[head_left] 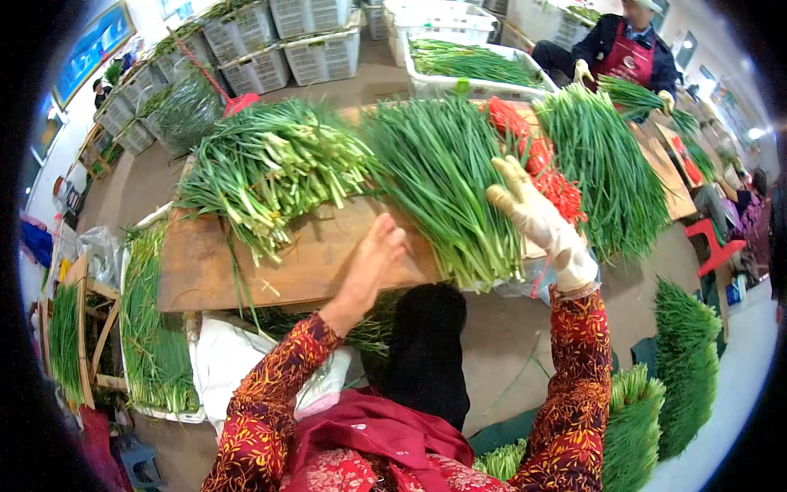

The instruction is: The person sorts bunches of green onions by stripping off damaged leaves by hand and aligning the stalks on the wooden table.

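Observation:
Bare, my left hand (375, 261) is over the wooden board (311, 266), left of a large pile of green chives (443, 164); its fingers are partly curled and look bent together, their grip unclear. My right hand (537, 215), in a pale glove, has its fingers spread at the right edge of that pile, beside a bundle of red ties (537, 156). Another heap of chives (270, 164) with pale stems lies on the board's left part. Right of the red ties, a further pile of chives (602, 172) hangs over the board's edge.
Crates (324, 53) are stacked behind the board. A white bin of chives (475, 66) stands beyond it. A co-worker (635, 53) in a red apron holds chives at the upper right. A red stool (711, 246) and chive bundles (684, 369) are on the right.

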Demonstrator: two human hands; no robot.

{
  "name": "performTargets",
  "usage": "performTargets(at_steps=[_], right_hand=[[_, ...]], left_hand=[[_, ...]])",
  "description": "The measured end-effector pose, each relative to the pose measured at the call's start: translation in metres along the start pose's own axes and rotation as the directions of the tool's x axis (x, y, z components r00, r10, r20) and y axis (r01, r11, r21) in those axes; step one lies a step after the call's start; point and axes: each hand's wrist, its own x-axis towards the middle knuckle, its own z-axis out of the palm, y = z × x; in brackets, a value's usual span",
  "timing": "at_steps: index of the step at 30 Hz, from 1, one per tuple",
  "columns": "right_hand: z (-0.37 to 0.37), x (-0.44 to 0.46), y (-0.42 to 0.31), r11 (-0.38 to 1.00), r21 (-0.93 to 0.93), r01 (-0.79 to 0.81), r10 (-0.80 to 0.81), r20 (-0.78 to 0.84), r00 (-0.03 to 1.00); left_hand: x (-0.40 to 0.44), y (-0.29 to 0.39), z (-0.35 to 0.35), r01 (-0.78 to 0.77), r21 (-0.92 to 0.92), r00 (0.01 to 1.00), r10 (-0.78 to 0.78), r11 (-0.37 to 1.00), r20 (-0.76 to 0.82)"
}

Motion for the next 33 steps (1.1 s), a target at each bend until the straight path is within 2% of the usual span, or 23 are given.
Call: performTargets(at_steps=[1, 2, 4, 6, 7, 8, 10, 12, 13, 14, 16, 18, 19, 22, 23, 24, 25, 26, 27, 28, 30, 32, 33], right_hand=[[-0.008, -0.007, 0.005, 0.957, 0.289, 0.001, 0.009, -0.032, 0.999], [-0.015, -0.014, 0.011, 0.831, 0.555, 0.017, 0.023, -0.065, 0.998], [-0.030, -0.035, 0.027, 0.811, 0.585, -0.013, 0.136, -0.166, 0.977], [-0.031, -0.049, 0.031, 0.723, 0.602, -0.339, 0.384, 0.057, 0.922], [-0.029, -0.051, 0.030, 0.726, 0.532, -0.435, 0.448, 0.113, 0.887], [-0.025, -0.054, 0.026, 0.751, 0.460, -0.474, 0.447, 0.176, 0.877], [-0.011, -0.044, 0.032, 0.697, 0.450, -0.559, 0.471, 0.300, 0.829], [0.026, -0.026, 0.061, 0.877, 0.233, -0.420, 0.443, -0.054, 0.895], [0.009, -0.025, 0.008, 0.853, 0.102, -0.512, 0.516, -0.014, 0.857], [0.015, -0.017, 0.005, 0.865, 0.079, -0.496, 0.499, -0.023, 0.866], [0.031, -0.005, -0.005, 0.918, 0.158, -0.365, 0.371, -0.007, 0.929], [0.053, 0.004, -0.012, 0.970, -0.007, -0.243, 0.242, -0.069, 0.968], [0.063, 0.008, -0.018, 0.985, -0.147, -0.092, 0.072, -0.136, 0.988], [0.069, 0.009, -0.025, 0.947, -0.321, 0.028, -0.064, -0.101, 0.993], [0.071, 0.010, -0.018, 0.963, -0.268, 0.010, -0.044, -0.121, 0.992], [0.071, 0.011, -0.009, 0.977, -0.214, -0.004, -0.025, -0.135, 0.991], [0.060, 0.006, -0.011, 0.988, -0.100, -0.122, 0.114, -0.082, 0.990], [0.059, 0.003, -0.002, 0.984, -0.083, -0.160, 0.150, -0.116, 0.982], [0.055, 0.003, 0.004, 0.977, -0.081, -0.195, 0.187, -0.097, 0.977], [0.053, 0.004, 0.010, 0.969, -0.078, -0.236, 0.231, -0.071, 0.970], [0.059, 0.013, 0.032, 0.981, 0.037, -0.191, 0.192, -0.031, 0.981], [0.040, 0.011, 0.012, 0.981, 0.119, -0.156, 0.146, 0.089, 0.985], [0.034, 0.009, 0.004, 0.974, 0.145, -0.173, 0.157, 0.116, 0.981]], left_hand=[[0.006, -0.005, -0.002, -0.014, -0.095, 0.999, 0.010, 0.995, -0.042], [0.010, -0.009, -0.003, -0.033, -0.185, 0.996, 0.017, 0.982, -0.087], [0.016, -0.007, 0.002, -0.018, -0.186, 0.996, 0.001, 0.982, -0.093], [0.022, -0.006, 0.007, -0.040, -0.238, 0.995, 0.016, 0.971, -0.100], [0.029, -0.010, 0.008, -0.041, -0.237, 0.995, 0.019, 0.971, -0.096], [0.042, -0.017, 0.009, -0.045, -0.245, 0.992, 0.015, 0.968, -0.123], [0.054, -0.013, 0.022, -0.062, -0.252, 0.989, 0.025, 0.966, -0.149], [0.061, -0.006, 0.038, -0.064, -0.118, 0.978, 0.039, 0.991, -0.204], [0.067, -0.006, 0.043, -0.027, -0.055, 0.967, 0.013, 0.998, -0.253], [0.074, -0.006, 0.049, 0.015, 0.003, 0.953, -0.014, 1.000, -0.301], [0.081, 0.002, 0.060, -0.123, -0.011, 0.986, 0.121, 0.992, -0.115], [0.090, -0.005, 0.066, -0.024, 0.157, 0.967, 0.063, 0.987, -0.246], [0.088, -0.003, 0.068, -0.072, 0.158, 0.970, 0.106, 0.985, -0.218], [0.086, -0.010, 0.058, -0.164, 0.093, 0.973, 0.177, 0.982, -0.151], [0.090, -0.019, 0.058, -0.175, 0.021, 0.971, 0.176, 0.984, -0.161], [0.081, -0.007, 0.069, -0.147, 0.085, 0.965, 0.162, 0.985, -0.206], [0.086, -0.011, 0.073, -0.178, 0.104, 0.957, 0.197, 0.979, -0.215], [0.093, -0.015, 0.078, -0.207, 0.120, 0.948, 0.229, 0.971, -0.223], [0.100, -0.022, 0.085, -0.318, 0.099, 0.919, 0.332, 0.943, -0.214], [0.107, -0.024, 0.090, -0.359, 0.220, 0.881, 0.408, 0.907, -0.241], [0.111, -0.025, 0.093, -0.298, 0.333, 0.876, 0.394, 0.895, -0.276], [0.117, -0.028, 0.085, -0.279, 0.347, 0.881, 0.382, 0.895, -0.278], [0.112, -0.020, 0.079, -0.254, 0.351, 0.912, 0.344, 0.901, -0.225]])
